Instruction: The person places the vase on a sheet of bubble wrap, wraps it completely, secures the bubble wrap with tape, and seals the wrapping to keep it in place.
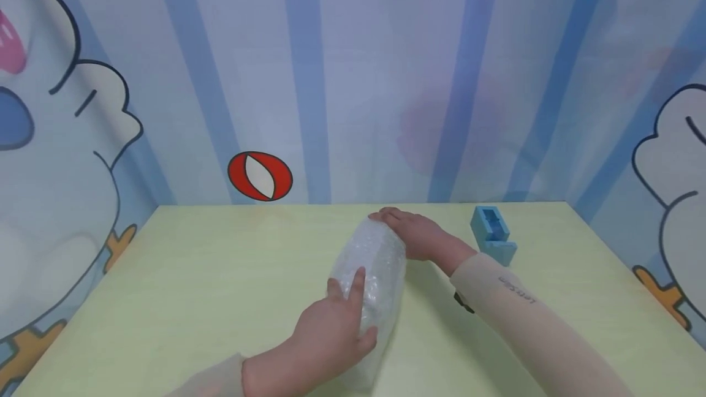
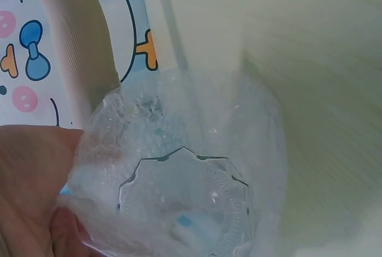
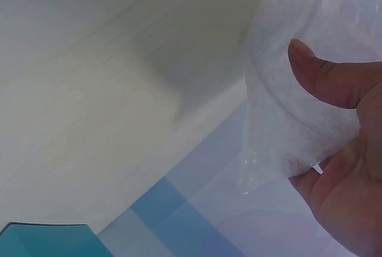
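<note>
A translucent bubble-wrap bag (image 1: 375, 262) stands tilted above the table between my two hands. Inside it, the left wrist view shows a clear dish (image 2: 185, 200) with a scalloped edge. My left hand (image 1: 333, 332) holds the near side of the bag, index finger stretched along it; in the left wrist view its fingers (image 2: 65, 236) bend at the bag's edge. At the far upper end, my right hand (image 1: 410, 231) grips the bag, the thumb (image 3: 328, 78) on one face and the other fingers behind, partly hidden by the wrap.
A light-blue blocky holder (image 1: 493, 234) with a recess stands at the back right of the pale yellow table (image 1: 220, 274), beyond my right forearm. A striped cartoon backdrop (image 1: 358, 78) rises behind the table and along both sides.
</note>
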A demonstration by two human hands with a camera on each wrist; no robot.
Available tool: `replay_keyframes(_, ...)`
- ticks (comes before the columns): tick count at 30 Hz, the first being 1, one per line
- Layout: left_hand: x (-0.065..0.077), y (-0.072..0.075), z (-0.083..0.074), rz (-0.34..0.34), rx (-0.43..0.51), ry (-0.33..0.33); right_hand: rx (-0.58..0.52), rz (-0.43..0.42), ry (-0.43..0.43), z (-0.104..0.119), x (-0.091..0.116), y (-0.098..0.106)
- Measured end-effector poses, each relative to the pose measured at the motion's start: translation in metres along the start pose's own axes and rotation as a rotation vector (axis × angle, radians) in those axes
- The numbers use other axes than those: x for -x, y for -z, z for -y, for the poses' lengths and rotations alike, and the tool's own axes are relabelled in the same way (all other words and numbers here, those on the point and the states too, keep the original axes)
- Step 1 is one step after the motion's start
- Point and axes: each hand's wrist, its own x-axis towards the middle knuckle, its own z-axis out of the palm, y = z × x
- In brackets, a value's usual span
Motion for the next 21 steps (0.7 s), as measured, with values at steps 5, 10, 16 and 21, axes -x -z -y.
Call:
replay_keyframes(5,0.0,-0.001,-0.003,0.023,0.012,0.0,0.002,-0.006,0.019,0.0,-0.004,0.0)
replay_keyframes(10,0.002,-0.001,-0.005,-0.003,-0.026,-0.022,-0.007,-0.017,0.05,0.0,-0.008,0.0)
replay_keyframes(16,0.005,-0.001,-0.008,-0.024,-0.058,-0.052,-0.021,-0.025,0.068,0.002,-0.01,-0.001)
replay_keyframes(21,0.005,-0.001,-0.009,-0.016,-0.078,-0.065,-0.01,-0.022,0.08,0.003,-0.012,-0.001)
